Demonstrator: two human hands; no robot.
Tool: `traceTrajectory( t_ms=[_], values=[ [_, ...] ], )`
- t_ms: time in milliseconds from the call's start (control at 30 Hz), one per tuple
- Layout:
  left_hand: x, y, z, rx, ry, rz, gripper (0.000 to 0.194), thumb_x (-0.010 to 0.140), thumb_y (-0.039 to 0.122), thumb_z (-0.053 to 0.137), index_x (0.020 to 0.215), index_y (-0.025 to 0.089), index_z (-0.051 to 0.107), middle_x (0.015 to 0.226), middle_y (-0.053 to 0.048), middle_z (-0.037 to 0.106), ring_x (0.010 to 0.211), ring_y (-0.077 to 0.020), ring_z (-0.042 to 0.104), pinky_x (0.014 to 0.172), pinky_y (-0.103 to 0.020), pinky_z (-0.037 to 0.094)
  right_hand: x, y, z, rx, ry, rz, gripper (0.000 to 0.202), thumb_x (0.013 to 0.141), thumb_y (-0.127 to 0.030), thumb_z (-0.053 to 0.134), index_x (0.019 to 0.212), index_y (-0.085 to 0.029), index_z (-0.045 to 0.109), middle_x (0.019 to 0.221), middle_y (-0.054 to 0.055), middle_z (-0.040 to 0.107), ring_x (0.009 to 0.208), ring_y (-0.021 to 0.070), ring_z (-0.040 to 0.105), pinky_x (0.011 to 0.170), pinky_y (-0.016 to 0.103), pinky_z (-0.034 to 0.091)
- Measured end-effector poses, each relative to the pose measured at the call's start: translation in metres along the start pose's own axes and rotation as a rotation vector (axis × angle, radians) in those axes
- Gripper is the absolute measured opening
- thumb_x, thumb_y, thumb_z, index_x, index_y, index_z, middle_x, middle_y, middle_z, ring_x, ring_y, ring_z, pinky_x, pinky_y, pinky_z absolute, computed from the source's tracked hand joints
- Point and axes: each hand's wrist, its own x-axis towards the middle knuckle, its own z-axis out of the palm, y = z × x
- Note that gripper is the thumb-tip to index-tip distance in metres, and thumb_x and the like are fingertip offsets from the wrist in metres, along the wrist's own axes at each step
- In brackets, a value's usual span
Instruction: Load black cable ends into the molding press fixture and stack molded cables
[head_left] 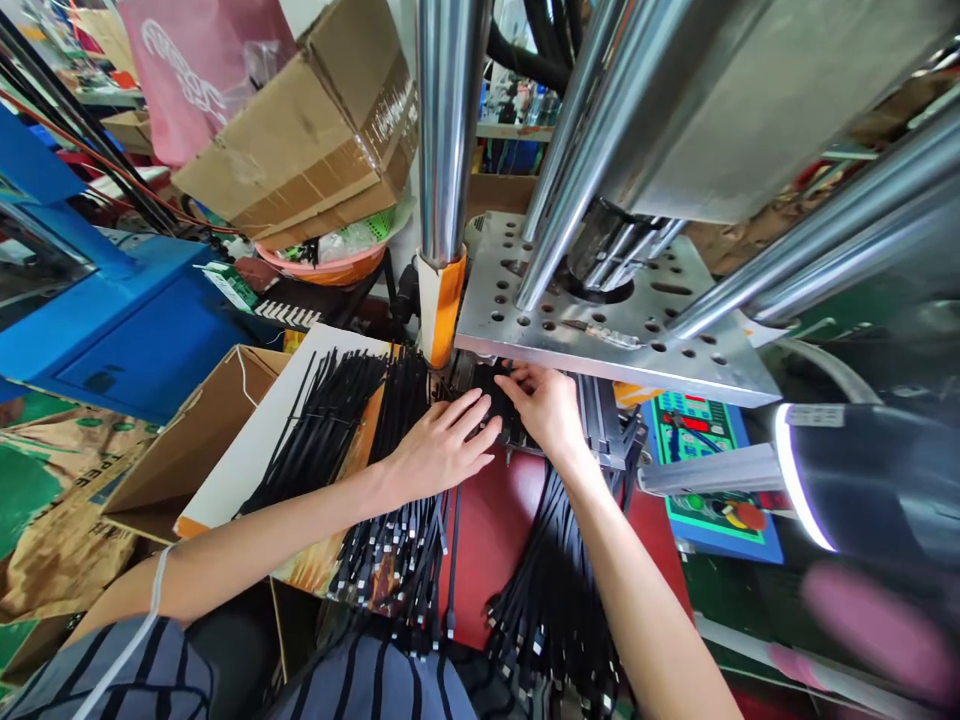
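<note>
My left hand (441, 443) lies palm down, fingers spread, on black cables at the edge of a dark mould (517, 425) under the press plate (600, 320). My right hand (546, 405) reaches under the plate, with its fingertips pressing on cable ends in the mould. A bundle of black cables (337, 415) lies on a card to the left. Another bundle (551, 590) hangs down over the red surface (491, 520) beneath my right forearm. Whether either hand pinches a cable is hidden.
Chrome press columns (448, 120) rise right above the hands. A blue machine (112, 320) and open cardboard boxes (195, 440) stand at the left. A control panel with coloured buttons (705, 470) and a lamp head (862, 480) sit at the right.
</note>
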Motion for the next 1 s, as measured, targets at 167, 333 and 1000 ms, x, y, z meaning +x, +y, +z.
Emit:
traceTrajectory(
  t_ms=[167, 333, 1000],
  values=[
    [0.003, 0.015, -0.006, 0.029, -0.088, -0.060, 0.061, 0.103, 0.043, 0.053, 0.151, 0.007, 0.046, 0.165, -0.028, 0.035, 0.157, -0.0396, 0.030, 0.113, -0.055, 0.045, -0.040, -0.008, -0.012, -0.390, -0.010, -0.209, 0.040, 0.095, -0.016, 0.044, 0.120, -0.015, 0.076, 0.101, 0.013, 0.066, 0.086, 0.0231, 0.064, 0.082, 0.035, 0.054],
    [0.026, 0.002, -0.016, -0.064, -0.129, -0.124, 0.068, 0.104, 0.048, 0.047, 0.154, 0.004, 0.041, 0.166, -0.025, 0.035, 0.157, -0.0357, 0.030, 0.121, -0.056, 0.035, -0.040, -0.018, -0.005, -0.868, -0.115, -0.181, 0.054, 0.096, -0.011, 0.044, 0.145, -0.020, 0.064, 0.107, 0.017, 0.065, 0.091, 0.0288, 0.062, 0.080, 0.039, 0.052],
    [-0.050, 0.018, -0.060, -0.786, 0.029, -0.431, 0.040, 0.105, 0.032, 0.050, 0.142, 0.018, 0.056, 0.143, -0.011, 0.065, 0.131, -0.0227, 0.062, 0.117, -0.039, 0.047, -0.185, -0.050, 0.027, -0.475, -0.162, -0.136, 0.013, 0.100, -0.025, 0.048, 0.107, -0.020, 0.058, 0.089, 0.011, 0.069, 0.069, 0.0235, 0.069, 0.059, 0.032, 0.051]
  ],
)
